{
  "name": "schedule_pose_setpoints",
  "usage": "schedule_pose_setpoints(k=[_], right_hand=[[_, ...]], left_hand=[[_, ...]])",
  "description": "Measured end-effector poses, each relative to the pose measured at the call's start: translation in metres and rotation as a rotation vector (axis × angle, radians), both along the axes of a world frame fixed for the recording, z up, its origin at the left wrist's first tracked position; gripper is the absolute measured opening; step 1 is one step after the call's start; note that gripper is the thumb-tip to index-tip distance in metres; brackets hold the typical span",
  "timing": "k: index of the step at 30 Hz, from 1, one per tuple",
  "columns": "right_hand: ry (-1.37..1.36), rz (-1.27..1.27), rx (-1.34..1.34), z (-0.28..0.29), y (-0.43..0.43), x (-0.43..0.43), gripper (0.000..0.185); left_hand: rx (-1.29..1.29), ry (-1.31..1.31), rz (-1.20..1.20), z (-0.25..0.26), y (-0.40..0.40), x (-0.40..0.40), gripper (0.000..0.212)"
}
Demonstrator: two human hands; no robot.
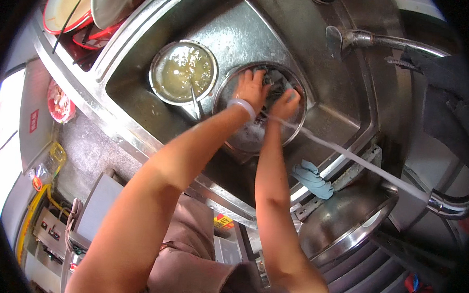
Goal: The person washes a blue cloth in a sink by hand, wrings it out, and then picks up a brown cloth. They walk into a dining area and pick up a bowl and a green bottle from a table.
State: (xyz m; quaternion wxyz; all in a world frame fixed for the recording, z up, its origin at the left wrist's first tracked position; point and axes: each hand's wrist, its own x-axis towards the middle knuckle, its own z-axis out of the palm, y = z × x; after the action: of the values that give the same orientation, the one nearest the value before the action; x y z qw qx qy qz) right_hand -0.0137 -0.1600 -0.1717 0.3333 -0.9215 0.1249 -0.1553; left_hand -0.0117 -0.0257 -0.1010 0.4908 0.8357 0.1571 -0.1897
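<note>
My left hand (251, 90), with a pale band on its wrist, reaches over a round metal basin (219, 102). Its fingers are spread against a dark grey, wet-looking cloth (276, 78). My right hand (285, 104) is curled and slightly blurred at the basin's right side, beside the cloth; whether it grips the cloth cannot be seen. A stream of water (336, 148) runs from the faucet spout (444, 203) and reaches the basin near my right wrist. Foamy water (250, 133) shows inside the basin. The basin stands in a stainless steel sink (239, 25).
Left of the basin stands a metal bowl of cloudy yellowish liquid (174, 75) with a metal utensil handle (195, 101) leaning out. A light blue rubber glove (313, 179) lies over the sink's edge. A large metal bowl (341, 218) leans outside. Red-rimmed bowls (69, 9) sit top left.
</note>
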Motion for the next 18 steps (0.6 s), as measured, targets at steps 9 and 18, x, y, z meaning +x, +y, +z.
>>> schedule_pose_setpoints(k=[9,18], right_hand=[[0.449,-0.224,0.195,0.0,0.001,-0.02,0.038],[0.029,0.467,0.213,0.141,0.09,-0.054,0.018]], left_hand=[[-0.486,0.005,0.406,-0.068,-0.011,-0.012,0.064],[-1.157,0.415,0.401,-0.055,0.013,-0.022,0.051]])
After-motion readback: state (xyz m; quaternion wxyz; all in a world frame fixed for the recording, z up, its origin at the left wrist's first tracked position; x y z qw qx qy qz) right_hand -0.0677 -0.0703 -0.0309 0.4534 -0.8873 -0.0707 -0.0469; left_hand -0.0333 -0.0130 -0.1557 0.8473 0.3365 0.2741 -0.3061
